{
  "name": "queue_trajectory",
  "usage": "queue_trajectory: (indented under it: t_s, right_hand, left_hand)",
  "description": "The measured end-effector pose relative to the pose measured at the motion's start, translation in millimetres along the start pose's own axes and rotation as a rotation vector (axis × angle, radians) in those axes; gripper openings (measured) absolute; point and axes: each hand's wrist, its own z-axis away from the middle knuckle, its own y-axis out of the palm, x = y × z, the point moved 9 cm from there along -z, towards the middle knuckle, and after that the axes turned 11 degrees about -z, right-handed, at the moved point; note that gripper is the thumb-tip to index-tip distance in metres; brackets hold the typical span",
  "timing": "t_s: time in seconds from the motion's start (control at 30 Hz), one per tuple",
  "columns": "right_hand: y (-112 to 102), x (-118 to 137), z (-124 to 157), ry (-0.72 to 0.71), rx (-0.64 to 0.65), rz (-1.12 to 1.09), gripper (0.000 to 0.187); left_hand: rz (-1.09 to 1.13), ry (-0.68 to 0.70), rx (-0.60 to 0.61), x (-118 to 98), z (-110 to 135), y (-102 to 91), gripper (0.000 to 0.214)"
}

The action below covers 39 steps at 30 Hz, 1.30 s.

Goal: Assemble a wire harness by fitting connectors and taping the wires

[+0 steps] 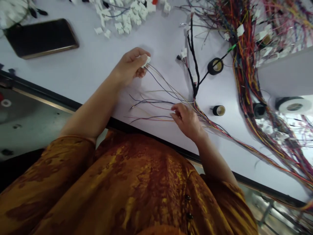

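My left hand [129, 66] is shut on a small white multi-pin connector [146, 61], with thin coloured wires fanning out from it. My right hand [186, 120] pinches several of these thin wires between its fingers, a little below and to the right of the connector. The wires [156, 101] run across the white tabletop and join a wire harness [215, 127], whose branch wrapped in black [194, 67] rises just to the right of my hands. Where the wires enter my right hand, its fingers hide them.
Several white connectors [124, 23] lie in a heap at the top. A dark phone [41, 38] lies at upper left. Rolls of black tape [215, 66] stand near the harness, and a thick wire bundle [246, 62] spreads across the right. The table's dark edge [93, 112] runs beneath my arms.
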Motion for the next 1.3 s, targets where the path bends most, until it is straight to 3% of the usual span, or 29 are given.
queue_trajectory:
  t_s: [0.07, 0.13, 0.2, 0.33, 0.4, 0.57, 0.73, 0.83, 0.93, 1.03, 1.3]
  right_hand:
    - [-15, 18, -4, -0.096, -0.074, -0.216, 0.009]
    - [-39, 17, -6, -0.119, -0.256, -0.41, 0.015]
    - [-55, -2, -6, -0.073, -0.394, -0.509, 0.011]
    - [-56, -43, -1, 0.061, -0.339, -0.397, 0.004]
    - [-63, -59, 10, 0.109, -0.375, -0.412, 0.007]
    - [-93, -85, 47, 0.076, -0.605, -0.793, 0.015]
    - [-81, -93, 70, 0.174, -0.437, -0.556, 0.014]
    - [-76, -83, 79, 0.144, -0.378, -0.495, 0.028]
    - [-89, -76, 84, 0.064, -0.49, -0.628, 0.038]
    - [-107, -80, 86, 0.006, -0.609, -0.765, 0.034]
    - [-143, -78, 86, -0.069, -0.69, -0.715, 0.023]
  left_hand:
    - [-0.008, 0.001, 0.005, -1, 1, 1.2, 0.025]
    - [-0.027, -0.033, -0.003, -2, 3, 1.2, 0.014]
    - [-0.031, -0.068, 0.009, -4, 6, 2.5, 0.007]
    - [-0.007, -0.077, 0.055, -9, 10, 5.6, 0.009]
    - [-0.015, -0.07, 0.074, -11, 11, 6.5, 0.013]
    - [-0.057, -0.075, 0.078, -17, 15, 8.6, 0.019]
    - [-0.056, -0.081, -0.004, -16, 12, 7.1, 0.009]
    - [-0.028, -0.062, -0.074, -11, 6, 2.7, 0.005]
    - [-0.012, -0.033, -0.097, -7, 5, 0.2, 0.002]
    - [-0.006, -0.001, -0.099, -7, 6, -0.8, 0.001]
    - [-0.021, 0.009, -0.136, -10, 13, 0.1, 0.003]
